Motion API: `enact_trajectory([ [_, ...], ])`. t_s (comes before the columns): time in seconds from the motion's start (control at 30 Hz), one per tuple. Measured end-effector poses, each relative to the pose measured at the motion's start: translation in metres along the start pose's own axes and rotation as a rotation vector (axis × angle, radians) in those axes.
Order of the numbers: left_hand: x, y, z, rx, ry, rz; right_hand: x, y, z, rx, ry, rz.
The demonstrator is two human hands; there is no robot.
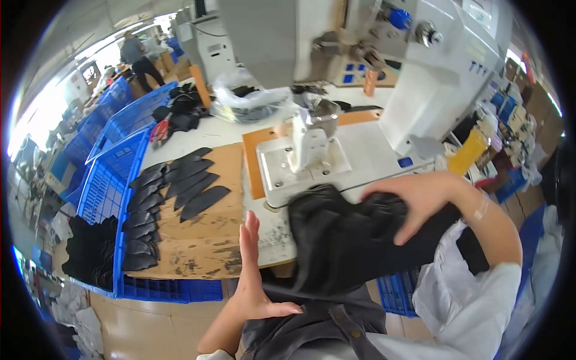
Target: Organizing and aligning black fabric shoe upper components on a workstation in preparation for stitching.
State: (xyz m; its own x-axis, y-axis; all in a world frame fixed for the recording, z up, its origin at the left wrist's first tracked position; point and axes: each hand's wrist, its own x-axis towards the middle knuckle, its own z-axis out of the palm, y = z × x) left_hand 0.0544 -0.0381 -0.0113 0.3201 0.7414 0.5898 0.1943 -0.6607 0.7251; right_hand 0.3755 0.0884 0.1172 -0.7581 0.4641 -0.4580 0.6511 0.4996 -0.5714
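Note:
My right hand (423,201) is closed over a folded black leather-like piece (330,246), which hangs blurred in front of the machine's table edge. What exactly the piece is, I cannot make out. To its left my left hand (255,288) is open, thumb out and fingers pointing up, with nothing in it. Just beyond the piece stands the sewing machine's white post (312,147) on a metal plate. Dark leaf-shaped pieces (204,203) lie in overlapping rows on a brown cardboard sheet (198,249) at the left.
A blue crate (129,174) stands along the table's left side, with a stack of black pieces (93,249) in it. Red-handled scissors (160,131) and a clear plastic bag (249,105) lie farther back. The machine's white body (420,90) rises at the right, near a yellow bottle (471,150).

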Motion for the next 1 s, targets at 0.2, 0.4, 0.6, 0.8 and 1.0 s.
enact_trajectory([
  [0.2, 0.028, 0.004, -0.016, -0.608, 0.395, -0.761, 0.143, 0.002, -0.036, -0.002, -0.361, 0.033],
  [0.4, 0.031, -0.024, -0.049, -0.695, 0.32, -0.918, 0.092, -0.01, -0.033, -0.221, 0.214, 0.001],
  [0.6, 0.06, -0.057, -0.073, -0.793, 0.305, -1.031, 0.035, 0.085, 0.088, 1.047, 1.142, 0.08],
  [0.8, 0.084, -0.041, -0.03, -0.915, 0.358, -1.04, 0.065, 0.098, 0.133, 1.697, 0.891, -0.345],
  [1.0, 0.096, -0.029, 0.004, -0.69, 0.412, -0.953, 0.07, 0.113, 0.143, 1.655, 1.016, -0.287],
])
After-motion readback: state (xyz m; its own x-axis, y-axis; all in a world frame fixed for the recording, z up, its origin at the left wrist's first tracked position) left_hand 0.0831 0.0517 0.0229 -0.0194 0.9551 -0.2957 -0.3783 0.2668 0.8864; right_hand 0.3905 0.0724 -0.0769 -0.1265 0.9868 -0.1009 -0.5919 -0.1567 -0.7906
